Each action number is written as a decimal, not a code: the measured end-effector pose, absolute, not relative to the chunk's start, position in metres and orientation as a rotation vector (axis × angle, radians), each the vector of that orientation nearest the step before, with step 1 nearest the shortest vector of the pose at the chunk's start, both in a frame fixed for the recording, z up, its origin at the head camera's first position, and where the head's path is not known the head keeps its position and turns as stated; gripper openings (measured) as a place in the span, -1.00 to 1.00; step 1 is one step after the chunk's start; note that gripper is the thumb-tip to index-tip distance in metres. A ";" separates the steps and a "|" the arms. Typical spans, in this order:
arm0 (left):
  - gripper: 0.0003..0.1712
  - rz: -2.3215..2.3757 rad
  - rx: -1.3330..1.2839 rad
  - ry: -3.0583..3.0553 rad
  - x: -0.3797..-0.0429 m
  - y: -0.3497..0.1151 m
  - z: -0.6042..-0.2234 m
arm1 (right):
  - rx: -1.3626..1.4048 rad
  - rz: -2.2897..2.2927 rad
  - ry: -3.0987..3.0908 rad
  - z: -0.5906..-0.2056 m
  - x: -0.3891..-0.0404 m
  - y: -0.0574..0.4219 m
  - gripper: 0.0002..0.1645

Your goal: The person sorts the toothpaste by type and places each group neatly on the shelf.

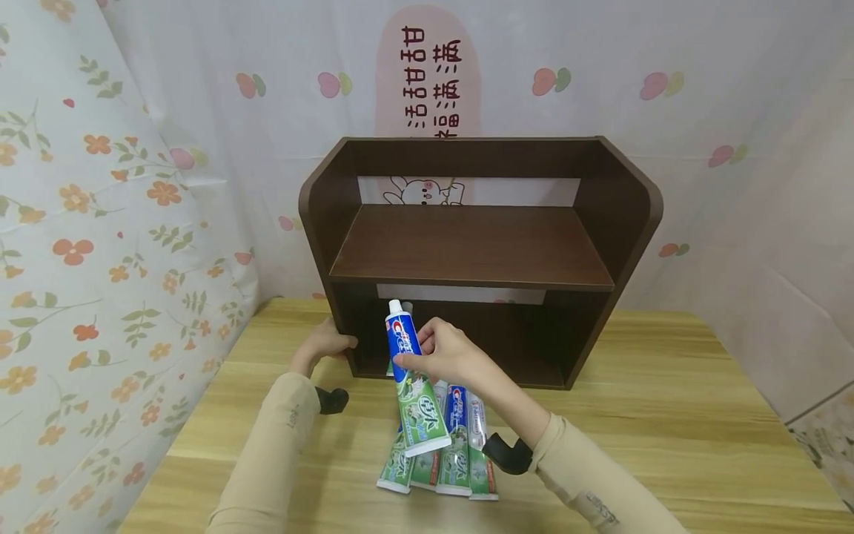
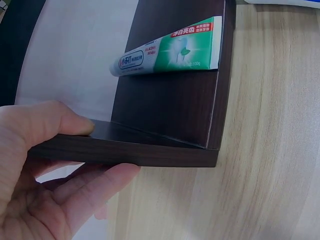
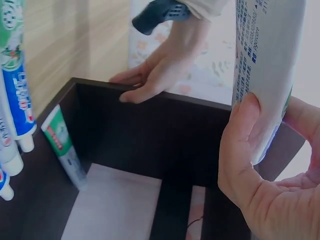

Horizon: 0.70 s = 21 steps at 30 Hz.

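My right hand (image 1: 457,357) pinches a blue and green toothpaste tube (image 1: 423,411) between thumb and fingers. Its white cap points up and its flat end hangs down, in front of the dark brown shelf (image 1: 470,248). In the right wrist view the tube's printed white back (image 3: 270,55) shows. My left hand (image 1: 325,343) grips the shelf's left side panel (image 2: 150,154), thumb on the inner face and fingers outside. Inside the lower compartment, near that panel, lies a green and white toothpaste tube (image 2: 187,47), its flat end toward the front edge.
Several more toothpaste tubes (image 1: 456,463) lie side by side on the wooden table (image 1: 634,437), in front of the shelf and partly under the held tube. Behind the shelf hangs a printed curtain (image 1: 520,44); a floral cloth (image 1: 100,245) covers the left side.
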<state>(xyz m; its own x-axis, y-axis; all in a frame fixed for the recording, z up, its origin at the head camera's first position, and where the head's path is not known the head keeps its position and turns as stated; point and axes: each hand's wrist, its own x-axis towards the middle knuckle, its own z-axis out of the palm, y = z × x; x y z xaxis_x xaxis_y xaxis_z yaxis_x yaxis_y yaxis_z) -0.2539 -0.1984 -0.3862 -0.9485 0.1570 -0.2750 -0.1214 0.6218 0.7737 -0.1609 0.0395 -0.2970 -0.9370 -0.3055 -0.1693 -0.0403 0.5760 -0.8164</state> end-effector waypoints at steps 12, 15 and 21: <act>-0.37 1.217 -0.018 2.538 -0.255 -0.198 -0.386 | -0.345 -1.361 2.522 -0.267 -0.181 0.030 -0.45; -0.36 1.246 0.050 2.519 -0.262 -0.203 -0.394 | -0.339 -1.360 2.522 -0.260 -0.187 0.030 -0.43; -0.36 1.246 0.026 2.517 -0.256 -0.199 -0.387 | -0.281 -1.376 2.535 -0.244 -0.201 0.029 -0.43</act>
<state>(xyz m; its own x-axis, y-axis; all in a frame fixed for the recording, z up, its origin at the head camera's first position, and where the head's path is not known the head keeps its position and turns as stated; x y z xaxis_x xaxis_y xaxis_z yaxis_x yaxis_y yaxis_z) -0.2557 -0.1993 -0.3871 -0.9450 0.1611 -0.2845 -0.1286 0.6170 0.7764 -0.2014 0.0286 -0.2435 -0.9519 -0.2816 -0.1204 -0.0525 0.5375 -0.8416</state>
